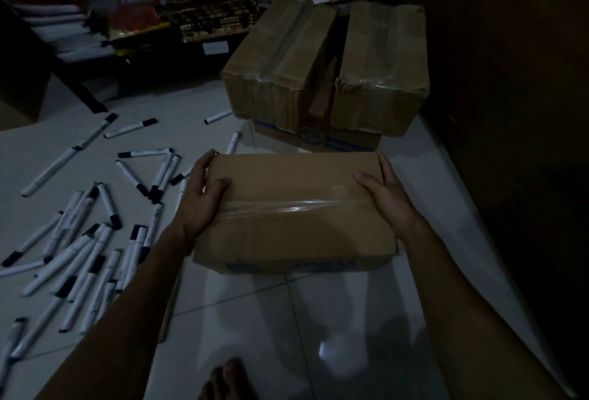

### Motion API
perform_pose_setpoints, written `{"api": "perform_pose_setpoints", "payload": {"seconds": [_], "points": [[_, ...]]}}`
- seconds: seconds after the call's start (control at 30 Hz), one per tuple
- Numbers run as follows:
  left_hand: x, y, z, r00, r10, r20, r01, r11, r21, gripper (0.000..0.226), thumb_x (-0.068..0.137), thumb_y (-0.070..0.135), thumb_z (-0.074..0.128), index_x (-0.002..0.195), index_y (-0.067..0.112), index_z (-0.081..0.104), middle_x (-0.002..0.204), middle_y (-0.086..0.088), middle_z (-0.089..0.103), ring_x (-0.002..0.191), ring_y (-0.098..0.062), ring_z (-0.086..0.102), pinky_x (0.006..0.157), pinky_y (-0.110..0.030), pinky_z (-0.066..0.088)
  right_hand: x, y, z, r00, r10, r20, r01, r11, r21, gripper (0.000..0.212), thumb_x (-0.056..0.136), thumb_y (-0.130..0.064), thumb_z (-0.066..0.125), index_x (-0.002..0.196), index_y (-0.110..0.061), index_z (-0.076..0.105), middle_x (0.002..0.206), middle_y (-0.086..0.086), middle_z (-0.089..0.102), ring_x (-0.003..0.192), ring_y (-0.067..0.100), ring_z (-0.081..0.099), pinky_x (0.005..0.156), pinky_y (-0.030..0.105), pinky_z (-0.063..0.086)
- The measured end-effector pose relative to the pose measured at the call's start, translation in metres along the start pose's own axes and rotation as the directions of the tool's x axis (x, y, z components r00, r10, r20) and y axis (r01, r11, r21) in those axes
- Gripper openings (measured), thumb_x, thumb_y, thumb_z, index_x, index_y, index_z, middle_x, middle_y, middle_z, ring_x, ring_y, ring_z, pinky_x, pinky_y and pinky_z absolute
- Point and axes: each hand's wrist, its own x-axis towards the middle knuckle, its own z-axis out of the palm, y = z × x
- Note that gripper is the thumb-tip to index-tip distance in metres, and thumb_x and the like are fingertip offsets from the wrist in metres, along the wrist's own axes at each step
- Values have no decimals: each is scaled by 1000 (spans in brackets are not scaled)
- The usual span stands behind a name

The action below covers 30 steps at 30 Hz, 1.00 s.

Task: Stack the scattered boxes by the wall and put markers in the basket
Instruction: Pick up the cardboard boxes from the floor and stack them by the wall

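Observation:
A taped brown cardboard box (293,208) is held above the white tiled floor in the middle of the view. My left hand (200,199) grips its left side with the thumb on top. Gripping its right side the same way is my right hand (387,195). Just beyond it, by the dark wall on the right, stand two larger brown boxes (325,71) side by side on a lower box with blue print (318,140). Several white markers with black caps (89,240) lie scattered on the floor at the left. No basket is in view.
A dark shelf (143,17) full of stacked cloth and books runs along the back. The dark wall (510,112) closes the right side. My bare foot (229,380) shows at the bottom edge on the floor tiles.

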Motion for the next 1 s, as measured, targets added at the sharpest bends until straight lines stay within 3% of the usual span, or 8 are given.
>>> {"api": "perform_pose_setpoints", "payload": {"seconds": [0.13, 0.23, 0.3, 0.43, 0.57, 0.7, 0.8, 1.0], "points": [[-5, 0, 5, 998, -39, -51, 31, 988, -153, 47, 99, 24, 51, 142, 40, 40, 134, 17, 45, 117, -9, 51, 86, -19, 45, -4, 2, -5, 999, 30, 42, -37, 985, 169, 49, 89, -30, 68, 127, -53, 48, 122, -16, 62, 100, 5, 68, 74, 20, 54], [-8, -6, 9, 996, -63, -55, 48, 970, -239, 41, 98, 16, 49, 136, 33, 50, 128, 16, 55, 116, -13, 55, 90, -28, 48, -8, 7, -7, 998, 52, 24, -57, 951, 303, 35, 92, -21, 60, 115, -46, 53, 126, -1, 61, 106, 19, 65, 77, 29, 53], [-8, -8, 11, 995, -99, -14, 90, 948, -306, 40, 98, 15, 47, 133, 34, 51, 120, 19, 60, 110, -11, 61, 85, -27, 52, -10, 9, -6, 997, 70, 12, -70, 923, 377, 36, 93, -19, 55, 124, -35, 54, 124, 3, 63, 103, 20, 65, 77, 31, 53], [-8, -9, 10, 978, -184, 100, 210, 864, -457, 36, 98, 14, 45, 130, 28, 55, 113, 5, 71, 98, -16, 70, 72, -24, 57, -14, 15, -6, 993, 101, 65, -120, 874, 471, 41, 93, -28, 52, 131, -17, 61, 112, 6, 71, 94, 21, 70, 70, 28, 57], [-11, -5, 10, 970, -207, 126, 242, 830, -503, 37, 96, 15, 46, 129, 26, 57, 114, 1, 71, 99, -20, 70, 72, -27, 58, -20, 23, -6, 977, 176, 116, -211, 832, 513, 43, 85, -44, 62, 118, -17, 72, 110, 9, 73, 91, 23, 72, 69, 30, 58], [-22, -3, 10, 969, -209, 129, 246, 829, -503, 36, 97, 19, 46, 105, 47, 68, 108, 11, 73, 98, -16, 70, 76, -28, 57, -20, 20, -4, 971, 204, 126, -240, 817, 524, 49, 83, -44, 64, 122, -15, 69, 114, 12, 71, 93, 25, 71, 72, 31, 58], [-31, 7, 6, 969, -227, 102, 245, 812, -530, 30, 98, 20, 46, 109, 43, 62, 118, 5, 68, 105, -19, 67, 90, -37, 53, -23, 9, -5, 977, 175, 124, -214, 829, 517, 47, 88, -38, 59, 127, -14, 65, 112, 9, 72, 92, 22, 71, 71, 29, 58], [-39, 91, -29, 972, -196, 130, 235, 805, -545, 30, 98, 16, 45, 112, 36, 63, 115, 2, 70, 106, -26, 66, 86, -39, 55, -50, -57, -11, 982, 172, 77, -187, 840, 510, 46, 87, -43, 61, 123, -15, 68, 107, 9, 73, 90, 24, 72, 68, 31, 58]]}}
